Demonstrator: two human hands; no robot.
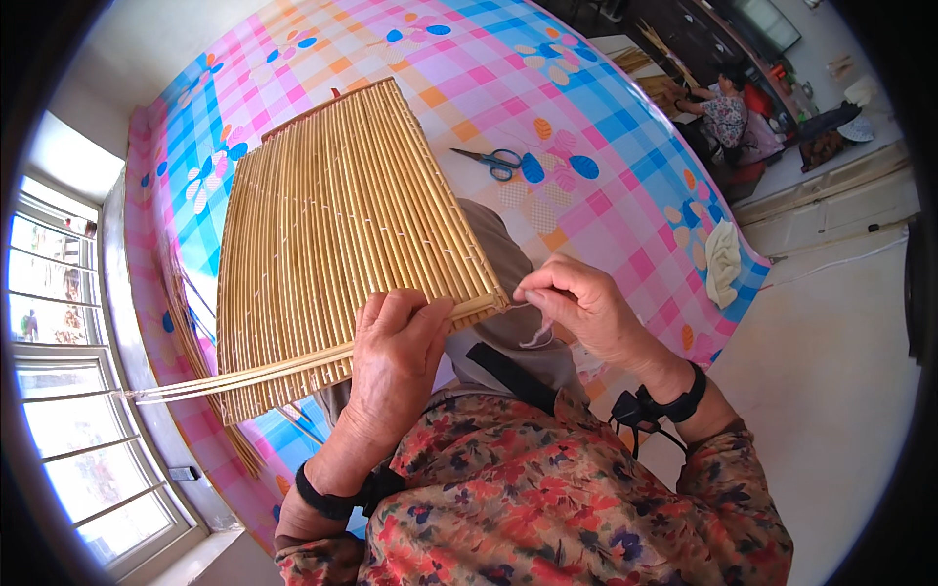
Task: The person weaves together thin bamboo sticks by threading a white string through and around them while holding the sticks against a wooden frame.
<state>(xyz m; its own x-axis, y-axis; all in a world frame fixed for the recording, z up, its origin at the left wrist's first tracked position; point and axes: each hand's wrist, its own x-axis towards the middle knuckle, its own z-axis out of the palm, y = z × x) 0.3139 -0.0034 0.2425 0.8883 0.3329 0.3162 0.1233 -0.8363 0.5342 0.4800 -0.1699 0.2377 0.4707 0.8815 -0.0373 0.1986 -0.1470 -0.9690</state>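
Note:
A mat of yellow straw stalks [332, 205], bound with rows of white thread, rests slanted across my lap. My left hand [396, 356] is closed over its near edge, pressing a bundle of long loose stalks [244, 378] along it; their ends stick out to the left. Just off the mat's near right corner, my right hand [586, 303] pinches a white thread [535, 337] between thumb and fingers. The thread runs from that corner, and its loose end dangles below the fingers.
Scissors with dark blue handles [500, 164] lie beyond the mat on a checked, flowered sheet [469, 59]. More loose stalks [186, 322] lie left of the mat, near a barred window [68, 391]. A pale cloth [723, 264] sits at the right edge. Another person [725, 112] sits far right.

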